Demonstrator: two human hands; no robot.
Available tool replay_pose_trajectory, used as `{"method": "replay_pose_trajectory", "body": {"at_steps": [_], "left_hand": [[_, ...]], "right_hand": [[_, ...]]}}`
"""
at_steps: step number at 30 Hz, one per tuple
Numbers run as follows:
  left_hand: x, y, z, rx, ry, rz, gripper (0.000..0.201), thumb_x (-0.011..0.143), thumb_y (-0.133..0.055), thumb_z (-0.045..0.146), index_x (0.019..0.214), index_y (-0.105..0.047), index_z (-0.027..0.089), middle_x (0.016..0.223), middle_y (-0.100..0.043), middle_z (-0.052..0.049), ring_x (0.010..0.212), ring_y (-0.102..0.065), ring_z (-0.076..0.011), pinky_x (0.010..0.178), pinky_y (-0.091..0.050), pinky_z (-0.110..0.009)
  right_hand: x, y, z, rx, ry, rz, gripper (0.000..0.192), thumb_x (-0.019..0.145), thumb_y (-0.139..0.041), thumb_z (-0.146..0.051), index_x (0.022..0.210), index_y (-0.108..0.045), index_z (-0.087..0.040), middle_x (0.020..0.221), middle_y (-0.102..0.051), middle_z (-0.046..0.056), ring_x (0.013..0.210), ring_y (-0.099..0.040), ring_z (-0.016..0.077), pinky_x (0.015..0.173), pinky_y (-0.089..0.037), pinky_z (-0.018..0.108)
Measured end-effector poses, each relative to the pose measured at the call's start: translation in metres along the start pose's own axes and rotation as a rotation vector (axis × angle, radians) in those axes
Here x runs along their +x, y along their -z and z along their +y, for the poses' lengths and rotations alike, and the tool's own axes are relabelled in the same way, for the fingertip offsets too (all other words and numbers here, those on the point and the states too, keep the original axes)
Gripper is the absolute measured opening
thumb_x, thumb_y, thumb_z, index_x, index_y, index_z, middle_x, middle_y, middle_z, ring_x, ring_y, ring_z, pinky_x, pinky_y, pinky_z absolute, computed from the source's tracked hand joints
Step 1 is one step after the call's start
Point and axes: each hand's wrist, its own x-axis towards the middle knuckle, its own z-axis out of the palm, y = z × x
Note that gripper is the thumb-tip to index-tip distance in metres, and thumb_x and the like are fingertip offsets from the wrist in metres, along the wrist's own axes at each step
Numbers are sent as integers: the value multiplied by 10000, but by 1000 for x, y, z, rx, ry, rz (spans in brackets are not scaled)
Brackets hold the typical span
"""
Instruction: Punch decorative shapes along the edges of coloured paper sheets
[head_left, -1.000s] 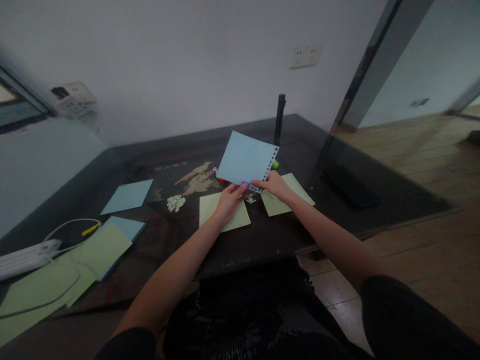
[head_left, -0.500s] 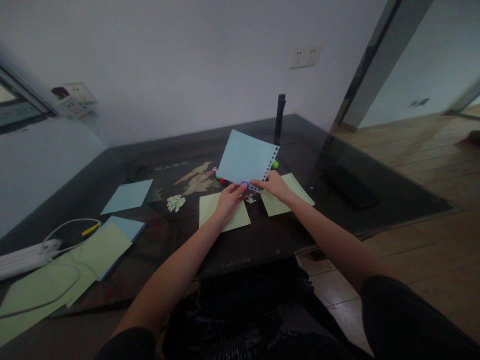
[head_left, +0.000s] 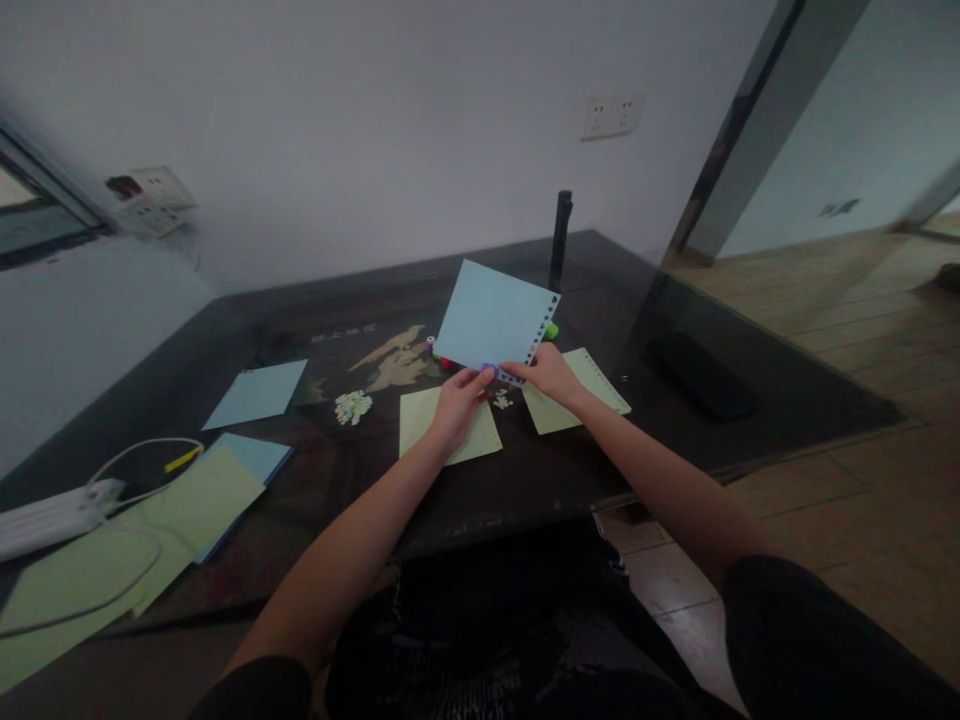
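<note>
Above the dark table, my right hand (head_left: pixel 551 373) pinches the lower right edge of a light blue sheet of paper (head_left: pixel 495 315). A row of small punched shapes runs down the sheet's right edge and along part of its lower edge. My left hand (head_left: pixel 459 402) is closed on a small purple paper punch (head_left: pixel 490 371) at that lower edge, thumb on top. Most of the punch is hidden by the fingers and paper. Under the hands lie a pale yellow sheet (head_left: pixel 420 415) and a small heap of paper bits (head_left: pixel 502 399). Another yellow sheet (head_left: pixel 592 375) with punched edges lies to the right.
Red and green punches (head_left: pixel 551 330) show partly behind the blue sheet. Left of my hands is a bigger heap of cut-outs (head_left: pixel 352 407). Further left lie a blue sheet (head_left: pixel 255 393), stacked papers (head_left: pixel 217 490) and a white power strip (head_left: pixel 52 520). A black flat object (head_left: pixel 701 375) lies right.
Almost nothing differs. Both hands keep their hold on the blue sheet and the purple punch, and the view has shifted very slightly.
</note>
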Motion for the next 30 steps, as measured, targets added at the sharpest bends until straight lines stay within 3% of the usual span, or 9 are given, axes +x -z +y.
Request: {"method": "replay_pose_trajectory", "body": {"at_steps": [17, 30], "left_hand": [[-2, -2, 6, 83, -57, 55, 278, 604, -802, 378, 735, -692, 159, 771, -675, -36, 723, -586, -136, 659, -405, -244], [6, 3, -1, 87, -163, 26, 286, 622, -794, 362, 763, -721, 125, 769, -698, -46, 732, -603, -145, 759, -430, -274]], "right_hand": [[-1, 1, -3, 26, 26, -4, 227, 737, -653, -346, 814, -675, -133, 794, -700, 83, 717, -619, 213, 696, -501, 348], [-2, -2, -3, 57, 54, 38, 231, 726, -663, -344, 797, -667, -124, 765, -694, 81, 699, -627, 218, 684, -499, 355]]}}
